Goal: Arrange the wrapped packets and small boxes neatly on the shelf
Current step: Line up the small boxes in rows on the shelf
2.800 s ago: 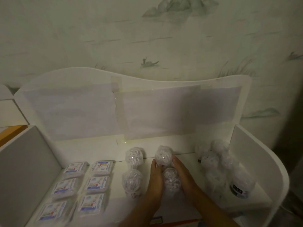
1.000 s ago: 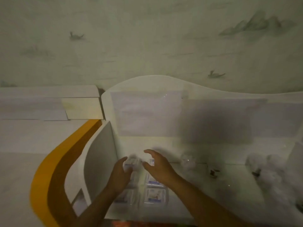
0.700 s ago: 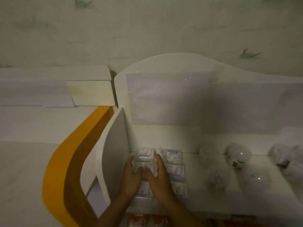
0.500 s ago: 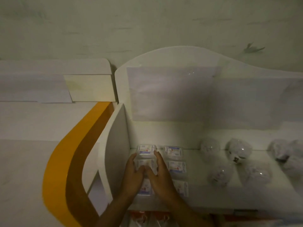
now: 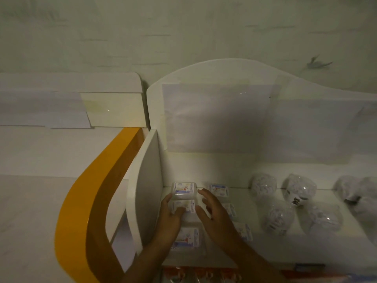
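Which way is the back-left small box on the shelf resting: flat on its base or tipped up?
Tipped up. The back-left box leans with its label facing the camera, its lower edge on the middle box, while the left hand touches it.

Six small clear boxes with white and blue labels lie flat in two columns just beside the shelf's left side panel [image 5: 145,186]. In the column next to the panel, the back box [image 5: 184,188] is raised and tilted, the middle box [image 5: 182,206] is partly hidden by fingers, and the front box [image 5: 188,237] lies flat. The second column is one step farther from the panel: back box [image 5: 218,189], middle one [image 5: 230,209], front one [image 5: 243,231]. Four round wrapped packets [image 5: 263,183] stand well apart from the panel, in two rows. More packets [image 5: 350,187], blurred, lie farthest from it.
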A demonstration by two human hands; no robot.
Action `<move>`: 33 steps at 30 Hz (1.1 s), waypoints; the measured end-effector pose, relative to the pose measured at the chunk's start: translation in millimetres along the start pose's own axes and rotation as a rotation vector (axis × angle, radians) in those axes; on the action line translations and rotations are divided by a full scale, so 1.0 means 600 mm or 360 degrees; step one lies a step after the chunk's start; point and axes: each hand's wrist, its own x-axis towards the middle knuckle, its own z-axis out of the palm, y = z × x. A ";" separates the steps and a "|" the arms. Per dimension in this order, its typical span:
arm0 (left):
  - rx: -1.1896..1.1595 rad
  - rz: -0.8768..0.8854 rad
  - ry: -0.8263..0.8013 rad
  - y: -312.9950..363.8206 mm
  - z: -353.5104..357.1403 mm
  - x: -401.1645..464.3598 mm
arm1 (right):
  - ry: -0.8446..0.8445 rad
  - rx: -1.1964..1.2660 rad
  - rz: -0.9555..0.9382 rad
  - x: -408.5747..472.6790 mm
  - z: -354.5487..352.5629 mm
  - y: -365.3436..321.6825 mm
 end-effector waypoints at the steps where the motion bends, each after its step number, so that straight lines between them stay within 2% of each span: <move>1: -0.0001 -0.0015 0.0001 0.000 -0.002 0.001 | 0.0034 0.0023 0.0000 0.002 0.001 -0.007; 7: 0.0022 -0.0014 0.0068 -0.015 -0.005 0.002 | -0.0050 0.0071 0.0073 0.005 0.042 -0.026; 15: 0.0058 0.0034 -0.0045 -0.031 -0.011 0.003 | 0.0009 0.0239 0.0250 -0.003 0.060 -0.005; 27: 0.0023 0.0056 0.0119 -0.029 -0.009 0.024 | 0.0059 0.0387 0.0382 0.034 0.067 0.005; 33: -0.0294 -0.0218 0.0236 -0.030 -0.012 0.038 | 0.0041 0.0431 0.0450 0.035 0.075 0.011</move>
